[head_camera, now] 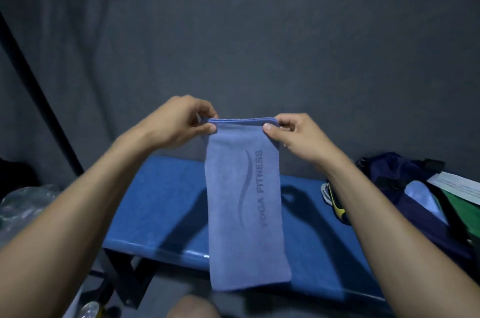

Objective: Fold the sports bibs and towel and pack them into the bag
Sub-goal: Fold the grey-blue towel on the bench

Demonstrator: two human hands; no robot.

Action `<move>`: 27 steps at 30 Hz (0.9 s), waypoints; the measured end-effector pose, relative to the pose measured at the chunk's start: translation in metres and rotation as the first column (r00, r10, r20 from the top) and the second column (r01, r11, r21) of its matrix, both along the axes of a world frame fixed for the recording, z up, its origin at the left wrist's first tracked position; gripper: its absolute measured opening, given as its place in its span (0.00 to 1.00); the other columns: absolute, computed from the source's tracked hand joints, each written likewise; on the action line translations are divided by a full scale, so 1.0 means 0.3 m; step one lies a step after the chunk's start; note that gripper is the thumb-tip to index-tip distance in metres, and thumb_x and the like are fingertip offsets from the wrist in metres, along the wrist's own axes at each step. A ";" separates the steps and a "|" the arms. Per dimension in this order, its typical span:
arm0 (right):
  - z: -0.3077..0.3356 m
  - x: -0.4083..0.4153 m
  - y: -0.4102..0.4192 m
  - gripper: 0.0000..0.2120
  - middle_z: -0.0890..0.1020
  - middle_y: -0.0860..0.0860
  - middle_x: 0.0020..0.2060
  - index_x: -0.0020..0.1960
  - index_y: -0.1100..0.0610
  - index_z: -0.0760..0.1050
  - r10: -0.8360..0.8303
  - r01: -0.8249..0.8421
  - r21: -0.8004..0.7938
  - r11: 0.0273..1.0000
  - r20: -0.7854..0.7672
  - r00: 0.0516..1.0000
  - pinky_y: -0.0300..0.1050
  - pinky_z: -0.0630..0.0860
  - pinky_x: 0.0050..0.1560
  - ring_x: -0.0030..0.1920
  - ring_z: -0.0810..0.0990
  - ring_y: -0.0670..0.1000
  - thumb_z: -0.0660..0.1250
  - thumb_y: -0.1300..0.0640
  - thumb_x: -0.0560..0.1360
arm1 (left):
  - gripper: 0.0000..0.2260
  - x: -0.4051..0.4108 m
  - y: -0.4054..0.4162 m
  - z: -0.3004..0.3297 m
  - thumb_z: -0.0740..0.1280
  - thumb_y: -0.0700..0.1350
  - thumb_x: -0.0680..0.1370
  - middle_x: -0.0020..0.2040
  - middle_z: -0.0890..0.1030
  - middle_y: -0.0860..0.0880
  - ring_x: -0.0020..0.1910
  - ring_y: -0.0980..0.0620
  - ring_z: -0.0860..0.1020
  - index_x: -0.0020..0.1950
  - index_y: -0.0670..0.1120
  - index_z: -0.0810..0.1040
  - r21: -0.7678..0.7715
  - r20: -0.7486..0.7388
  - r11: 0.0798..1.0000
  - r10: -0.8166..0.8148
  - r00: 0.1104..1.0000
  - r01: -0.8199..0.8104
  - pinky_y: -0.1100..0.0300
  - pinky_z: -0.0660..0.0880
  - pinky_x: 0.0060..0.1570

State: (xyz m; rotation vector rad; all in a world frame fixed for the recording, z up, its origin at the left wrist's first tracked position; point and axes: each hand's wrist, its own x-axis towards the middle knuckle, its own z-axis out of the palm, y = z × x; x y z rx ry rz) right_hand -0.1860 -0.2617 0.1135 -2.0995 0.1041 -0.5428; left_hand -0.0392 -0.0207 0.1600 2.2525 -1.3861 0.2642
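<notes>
Two corners of the towel (246,203) are pinched up, one in each of my hands: my left hand (179,123) grips the top left corner, my right hand (293,136) the top right. It hangs as a long narrow strip above the blue surface (161,203), already doubled lengthwise, I judge. Next I should bring the lower end up to halve it. Further right, the dark bag (405,201) lies open on the surface, waiting.
</notes>
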 end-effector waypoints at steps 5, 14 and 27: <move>0.005 0.052 -0.033 0.09 0.85 0.53 0.41 0.48 0.57 0.82 -0.093 0.099 -0.015 0.995 0.220 0.971 0.47 0.75 0.47 0.43 0.79 0.45 0.69 0.51 0.77 | 0.03 0.023 -0.043 -0.030 0.71 0.44 0.79 0.45 0.79 0.52 0.44 0.49 0.75 0.52 0.49 0.81 -0.275 0.235 0.961 0.039 0.971 0.028 0.53 0.71 0.46; -0.477 -0.153 0.047 0.10 0.83 0.46 0.43 0.49 0.54 0.81 -0.059 0.063 -0.434 0.899 0.023 0.998 0.50 0.78 0.50 0.45 0.81 0.49 0.67 0.47 0.78 | 0.04 -0.074 0.077 -0.586 0.67 0.50 0.80 0.51 0.79 0.56 0.50 0.53 0.77 0.52 0.51 0.79 -0.105 0.011 0.966 -0.237 0.971 0.237 0.52 0.74 0.55; -0.731 -0.274 0.161 0.08 0.71 0.45 0.45 0.46 0.51 0.68 0.045 -0.094 -0.718 0.690 -0.087 0.995 0.49 0.73 0.45 0.45 0.72 0.51 0.66 0.56 0.70 | 0.13 -0.183 0.139 -0.898 0.71 0.45 0.76 0.71 0.75 0.56 0.73 0.60 0.69 0.60 0.55 0.77 0.057 -0.206 0.966 -0.236 0.950 0.252 0.63 0.68 0.69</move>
